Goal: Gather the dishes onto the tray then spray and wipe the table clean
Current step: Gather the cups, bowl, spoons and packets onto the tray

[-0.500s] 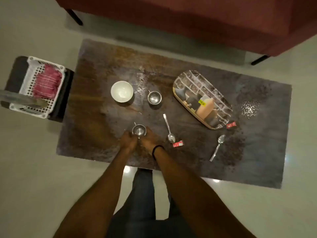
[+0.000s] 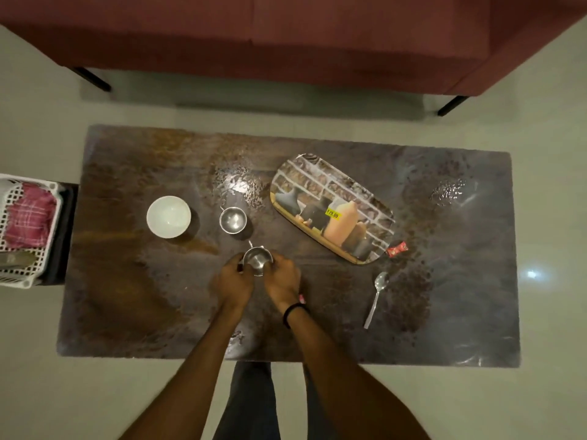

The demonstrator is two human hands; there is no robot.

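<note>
A dark, mottled desk [image 2: 127, 281] stands on a pale floor in front of a red sofa [image 2: 286, 33], its top speckled with crumbs and wet patches. Near the front edge, the left hand [image 2: 233, 282] and the right hand [image 2: 282, 281] curl round a small steel cup [image 2: 258, 261] from either side, gripping it between them; whether it rests on the desk or is lifted cannot be told. Just beyond it stands a second steel cup [image 2: 233, 219], with a white bowl [image 2: 168, 216] to its left. The patterned oval tray [image 2: 332, 208] lies to the right, a red wrapper [image 2: 397, 249] at its near end and a spoon [image 2: 376, 296] below that. Off the desk's left end sits a white basket [image 2: 28, 277] holding a pink cloth [image 2: 30, 214].
</note>
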